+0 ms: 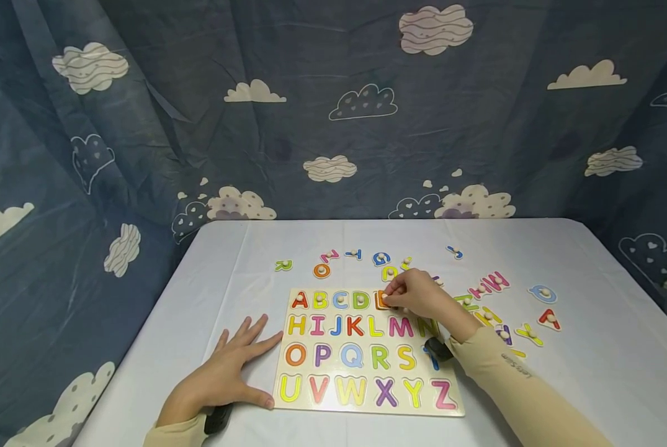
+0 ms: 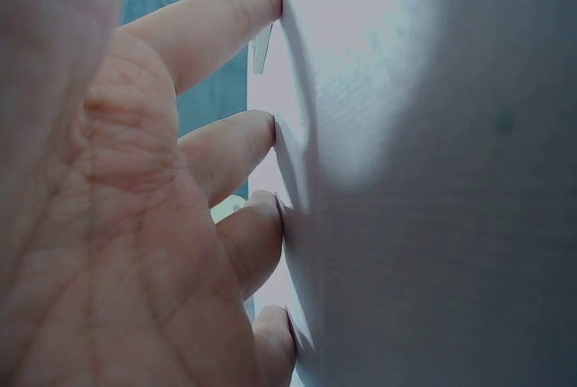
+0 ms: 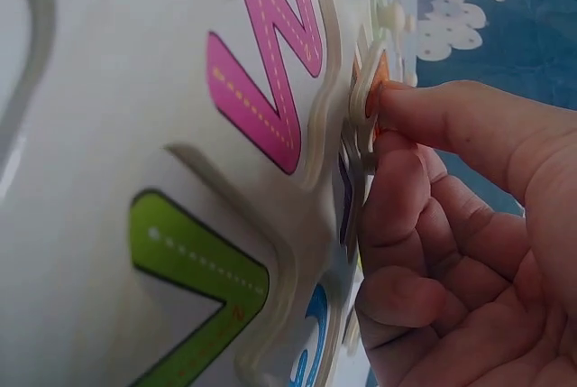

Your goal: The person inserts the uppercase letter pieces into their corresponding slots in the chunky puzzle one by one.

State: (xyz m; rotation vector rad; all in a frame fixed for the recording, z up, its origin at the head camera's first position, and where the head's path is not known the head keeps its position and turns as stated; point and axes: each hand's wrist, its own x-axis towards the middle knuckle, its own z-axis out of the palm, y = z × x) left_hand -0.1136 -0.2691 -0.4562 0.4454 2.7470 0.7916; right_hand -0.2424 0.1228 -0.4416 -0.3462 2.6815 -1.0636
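Left hand [image 1: 221, 372] lies flat on the counter [image 1: 160, 335] nearest the person, fingers straight and spread, with the fingertips [image 2: 261, 130] pressing down on the pale cloth and the thumb against the near-left edge of the alphabet puzzle board [image 1: 367, 397], as if steadying it. Right hand [image 1: 417, 297] reaches over the board's right side to the top row, where thumb and forefinger pinch the small knob of an orange letter piece [image 1: 381, 300] that sits at or just over the fifth slot, the E place; whether it is fully seated cannot be told. On the board, A [image 1: 300, 301], B, C and D in the top row carry knobs and look placed, while the rows from H down to Z [image 1: 443, 395] show only flat printed outlines without knobs, so I judge that about four pieces are in, a fifth is going in, and most of the alphabet is left. Beyond the board, loose letter pieces are scattered on the counter: an orange O [image 1: 321, 270], a green one [image 1: 283, 266] and others behind the top row, pink ones [image 1: 492, 282] and a red A [image 1: 548, 319] off to the right. Farther back hangs a blue curtain with clouds [image 1: 333, 124].
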